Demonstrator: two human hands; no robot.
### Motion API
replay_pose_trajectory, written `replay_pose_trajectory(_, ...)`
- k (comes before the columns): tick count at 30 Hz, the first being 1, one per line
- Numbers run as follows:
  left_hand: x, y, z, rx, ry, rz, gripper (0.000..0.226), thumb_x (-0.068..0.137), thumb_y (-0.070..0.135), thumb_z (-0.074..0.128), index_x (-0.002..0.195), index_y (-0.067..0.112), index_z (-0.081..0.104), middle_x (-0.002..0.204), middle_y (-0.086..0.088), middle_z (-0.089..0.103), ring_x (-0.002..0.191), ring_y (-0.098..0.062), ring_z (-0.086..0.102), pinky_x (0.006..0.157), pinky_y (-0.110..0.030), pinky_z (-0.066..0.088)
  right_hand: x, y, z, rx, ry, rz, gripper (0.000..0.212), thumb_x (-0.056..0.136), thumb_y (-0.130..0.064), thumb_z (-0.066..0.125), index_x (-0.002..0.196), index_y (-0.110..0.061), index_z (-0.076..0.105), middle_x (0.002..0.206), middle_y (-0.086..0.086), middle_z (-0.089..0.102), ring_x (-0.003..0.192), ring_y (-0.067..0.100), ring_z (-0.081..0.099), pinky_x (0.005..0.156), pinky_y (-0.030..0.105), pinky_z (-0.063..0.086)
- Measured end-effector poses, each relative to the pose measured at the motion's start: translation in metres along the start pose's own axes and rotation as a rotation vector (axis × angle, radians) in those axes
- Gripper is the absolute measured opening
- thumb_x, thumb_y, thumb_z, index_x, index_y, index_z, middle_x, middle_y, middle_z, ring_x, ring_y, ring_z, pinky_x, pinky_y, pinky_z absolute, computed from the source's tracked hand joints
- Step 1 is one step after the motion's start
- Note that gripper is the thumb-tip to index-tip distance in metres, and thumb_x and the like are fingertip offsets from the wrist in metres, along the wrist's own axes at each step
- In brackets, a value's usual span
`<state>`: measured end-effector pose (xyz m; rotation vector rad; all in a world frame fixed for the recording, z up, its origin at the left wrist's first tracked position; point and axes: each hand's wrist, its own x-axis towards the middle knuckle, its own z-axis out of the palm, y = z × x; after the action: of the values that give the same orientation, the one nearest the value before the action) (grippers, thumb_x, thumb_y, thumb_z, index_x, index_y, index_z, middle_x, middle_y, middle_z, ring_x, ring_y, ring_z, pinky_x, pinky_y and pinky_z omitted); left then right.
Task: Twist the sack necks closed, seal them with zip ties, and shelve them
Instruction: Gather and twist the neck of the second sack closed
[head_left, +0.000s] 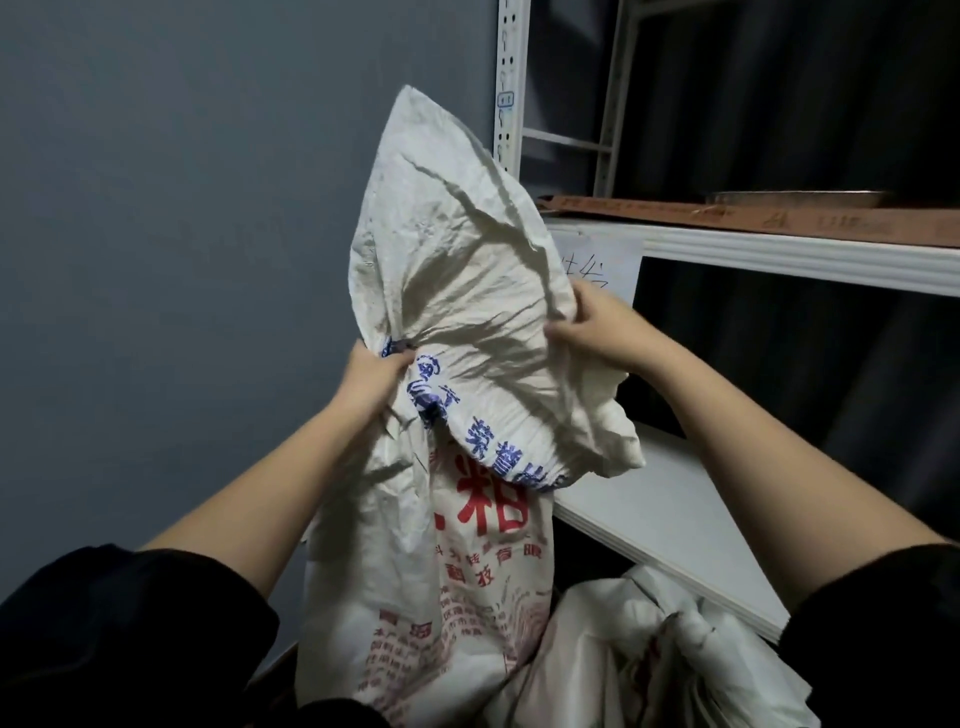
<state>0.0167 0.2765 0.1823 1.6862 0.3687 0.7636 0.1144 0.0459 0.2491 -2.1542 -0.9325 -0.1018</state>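
Evidently early on, the left hand (376, 371) and right hand (587, 332) each pinch the loose, untwisted neck of the white woven printed sack (457, 561) standing beside the white metal shelf's (675, 519) front edge, untied and unshelved

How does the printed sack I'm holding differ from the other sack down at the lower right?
The printed sack stands upright with red and blue lettering; the lower sack shows plain white and lies slumped. The printed sack's top is gripped by the left hand and right hand; no hand touches the lower sack. The printed sack's top is loose and untied; the lower sack's closure can't be told. Both are white woven sacks beside the shelf.
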Motion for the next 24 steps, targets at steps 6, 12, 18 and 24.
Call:
replay_pose_trajectory(6, -0.034, 0.013, 0.014, 0.094, -0.439, 0.04, 0.017, 0.081, 0.018, 0.075, 0.082, 0.019, 0.058, 0.055, 0.015, 0.061, 0.047, 0.007, 0.054, 0.052, -0.006, 0.042, 0.023, -0.05, -0.01, 0.005, 0.43, -0.142, 0.014, 0.094, -0.017, 0.044, 0.093, -0.01, 0.056, 0.088, -0.001, 0.057, 0.087, 0.016, 0.051, 0.071, 0.033, 0.036)
replay_pose_trajectory(12, -0.04, 0.011, 0.033, 0.113, -0.383, 0.102, 0.029, 0.085, 0.013, 0.07, 0.113, 0.01, 0.064, 0.106, 0.004, 0.069, 0.091, 0.002, 0.064, 0.082, -0.011, 0.048, 0.034, -0.097, -0.002, 0.345, 0.418, -0.221, 0.026, 0.09, -0.013, 0.052, 0.065, -0.02, 0.05, 0.064, -0.01, 0.046, 0.061, 0.001, 0.04, 0.052, 0.014, 0.03)
replay_pose_trajectory(18, -0.034, 0.004, 0.017, 0.181, -0.197, 0.129, 0.033, 0.094, 0.01, 0.055, 0.127, 0.006, 0.057, 0.117, -0.002, 0.06, 0.116, -0.017, 0.055, 0.088, -0.014, 0.035, 0.022, -0.065, -0.016, 0.21, 0.106, -0.243, 0.048, 0.083, -0.032, 0.072, 0.123, -0.019, 0.048, 0.121, -0.004, 0.055, 0.107, 0.003, 0.052, 0.091, 0.012, 0.039)
replay_pose_trajectory(24, -0.036, 0.006, 0.011, 0.068, -0.111, -0.05, 0.037, 0.096, 0.015, 0.052, 0.129, -0.002, 0.054, 0.119, -0.027, 0.061, 0.09, -0.029, 0.063, 0.072, -0.033, 0.045, 0.012, -0.011, -0.021, -0.042, -0.189, -0.011, 0.083, 0.076, -0.024, 0.079, 0.143, -0.018, 0.031, 0.135, -0.004, 0.047, 0.12, 0.01, 0.048, 0.099, 0.022, 0.039)
